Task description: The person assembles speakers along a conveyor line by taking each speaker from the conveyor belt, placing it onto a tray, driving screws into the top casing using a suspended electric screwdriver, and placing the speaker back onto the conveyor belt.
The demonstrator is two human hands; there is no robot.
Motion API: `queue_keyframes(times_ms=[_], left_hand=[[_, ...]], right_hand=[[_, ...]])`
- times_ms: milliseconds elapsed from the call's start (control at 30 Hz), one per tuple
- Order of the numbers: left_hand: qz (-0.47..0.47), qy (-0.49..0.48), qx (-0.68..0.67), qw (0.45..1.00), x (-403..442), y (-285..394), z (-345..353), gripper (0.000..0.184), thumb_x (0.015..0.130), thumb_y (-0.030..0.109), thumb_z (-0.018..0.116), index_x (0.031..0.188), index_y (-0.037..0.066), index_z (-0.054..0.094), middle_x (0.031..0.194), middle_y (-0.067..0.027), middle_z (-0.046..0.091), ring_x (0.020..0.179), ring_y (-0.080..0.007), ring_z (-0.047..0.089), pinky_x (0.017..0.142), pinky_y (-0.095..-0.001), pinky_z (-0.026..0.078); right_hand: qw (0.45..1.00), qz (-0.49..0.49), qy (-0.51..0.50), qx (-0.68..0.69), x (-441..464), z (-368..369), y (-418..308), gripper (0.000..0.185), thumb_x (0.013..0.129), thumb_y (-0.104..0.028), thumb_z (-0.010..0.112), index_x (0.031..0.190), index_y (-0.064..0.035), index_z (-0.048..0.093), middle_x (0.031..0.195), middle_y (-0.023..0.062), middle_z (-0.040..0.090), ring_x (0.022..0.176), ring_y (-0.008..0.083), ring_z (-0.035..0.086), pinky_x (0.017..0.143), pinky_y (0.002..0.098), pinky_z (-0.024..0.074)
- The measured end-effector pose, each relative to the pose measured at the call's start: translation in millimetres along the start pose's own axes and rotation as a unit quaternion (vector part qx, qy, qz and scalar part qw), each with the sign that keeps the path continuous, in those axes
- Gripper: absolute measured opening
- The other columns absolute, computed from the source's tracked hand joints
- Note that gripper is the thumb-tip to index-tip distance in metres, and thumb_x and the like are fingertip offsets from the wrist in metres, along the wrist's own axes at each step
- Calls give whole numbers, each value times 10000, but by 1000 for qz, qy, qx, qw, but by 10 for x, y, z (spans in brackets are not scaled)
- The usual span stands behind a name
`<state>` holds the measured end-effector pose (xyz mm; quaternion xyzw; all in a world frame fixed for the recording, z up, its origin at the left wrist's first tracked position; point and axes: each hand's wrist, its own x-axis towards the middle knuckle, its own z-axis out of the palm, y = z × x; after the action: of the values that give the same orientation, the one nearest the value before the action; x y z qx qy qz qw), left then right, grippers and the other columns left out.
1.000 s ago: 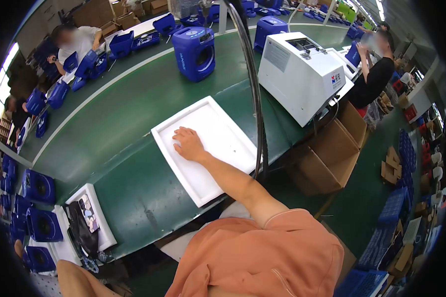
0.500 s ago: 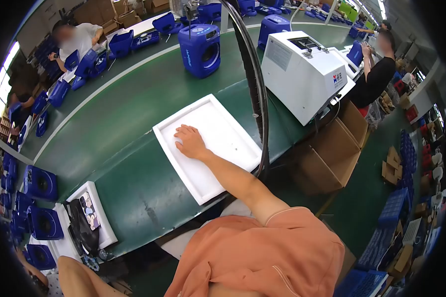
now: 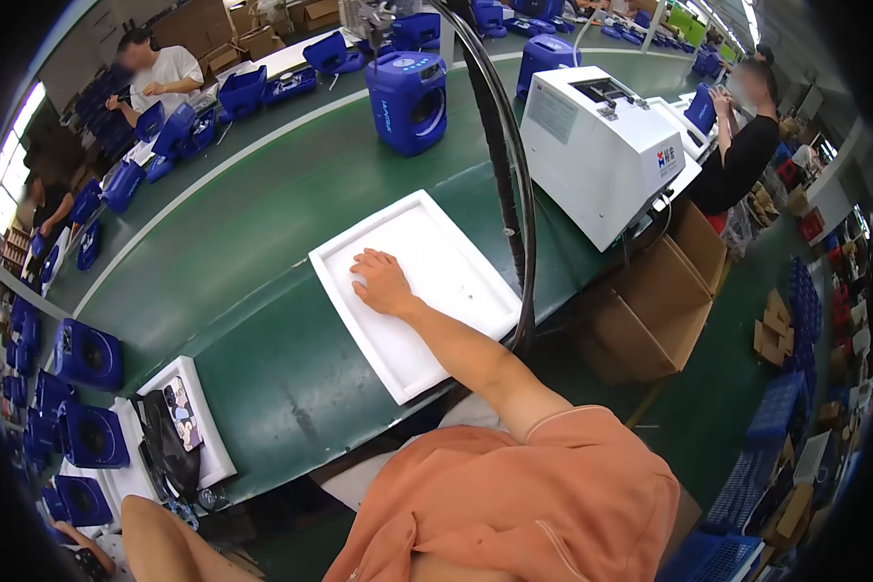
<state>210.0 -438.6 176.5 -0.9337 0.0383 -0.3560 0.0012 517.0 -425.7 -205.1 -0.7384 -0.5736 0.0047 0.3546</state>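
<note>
My right hand [image 3: 385,282] rests palm down, fingers a little apart, on a white foam tray [image 3: 446,272]. Nothing shows in its grasp. The tray lies on the green conveyor-line table near its front edge, with a few small dark specks on its floor. Of my left side only a bent bare limb appears at the lower left; my left hand is out of view. Beyond the tray stands a blue speaker-like housing [image 3: 407,105] with a round dark front.
A white machine [image 3: 597,155] stands right of the tray, with a black cable [image 3: 514,175] hanging between. Below is an open cardboard box [image 3: 650,310]. At left, a smaller foam tray [image 3: 221,456] holds a phone [image 3: 181,415] and black bag. Co-workers sit along the line.
The whole view has shifted slightly, so things sit a little further right and lower. My right hand stays at the same place on the foam tray.
</note>
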Motion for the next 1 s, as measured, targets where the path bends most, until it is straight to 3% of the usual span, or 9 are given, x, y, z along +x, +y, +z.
queue_keyframes(times_ms=[367,433,500,633,667,800,867,933,1000], left_hand=[[-27,7,23,999,-110,17,-59,288,833,220,752,1086,94,693,1299,-135,648,1320,-328,550,1126,-524,392],[-70,31,29,997,-180,57,2,286,830,218,756,1081,96,695,1299,-134,648,1321,-328,550,1126,-525,392],[-128,64,49,988,-282,64,135,283,827,217,759,1077,99,697,1298,-132,649,1322,-329,549,1126,-525,392],[-231,61,73,968,-838,-194,956,278,822,214,765,1068,104,701,1298,-130,649,1323,-329,549,1125,-526,392],[-203,2,48,978,-1307,-462,1386,176,835,206,765,997,148,725,1252,-80,672,1285,-287,590,1117,-521,407],[-226,87,170,955,-1794,-1053,951,165,919,296,740,862,151,686,978,6,750,983,-211,706,876,-409,509],[-348,100,129,923,-2140,-1475,726,258,840,304,818,729,120,675,936,-54,730,889,-285,696,810,-385,527],[-535,87,96,835,-2480,-1950,460,285,831,357,832,868,92,733,902,-51,738,892,-265,702,871,-367,536],[-682,175,-18,709,-2914,-2670,180,505,831,417,834,1166,60,708,1127,-136,713,1092,-296,663,1002,-436,506]], right_hand=[[998,-37,46,-11,27,108,187,288,850,-209,709,1115,-98,725,1310,111,663,1349,311,529,1160,473,364],[990,-77,103,50,59,345,411,269,803,-178,740,1056,-86,734,1250,152,692,1285,355,576,1125,501,411],[991,-93,96,7,61,163,268,248,809,-149,733,1036,-48,736,1226,178,705,1217,391,616,1095,503,448],[998,-54,-1,-18,111,107,262,293,853,-154,719,1131,-63,721,1351,151,647,1353,365,526,1150,490,378],[998,-49,-18,-26,101,9,145,297,869,-149,710,1146,-42,717,1376,147,634,1371,360,511,1161,476,363],[999,-16,-37,-11,78,-131,-79,299,897,-119,684,1178,-17,705,1402,138,620,1399,336,487,1177,452,340],[999,-22,-35,-4,122,-81,-63,292,908,-111,669,1181,-14,700,1414,135,610,1409,327,477,1178,451,337],[999,-11,-41,-13,62,-109,-47,286,917,-107,655,1184,-13,694,1424,133,601,1417,322,468,1178,451,335],[999,7,-46,-27,104,-85,-121,281,926,-106,643,1187,-12,688,1432,130,594,1423,321,460,1178,452,333]])
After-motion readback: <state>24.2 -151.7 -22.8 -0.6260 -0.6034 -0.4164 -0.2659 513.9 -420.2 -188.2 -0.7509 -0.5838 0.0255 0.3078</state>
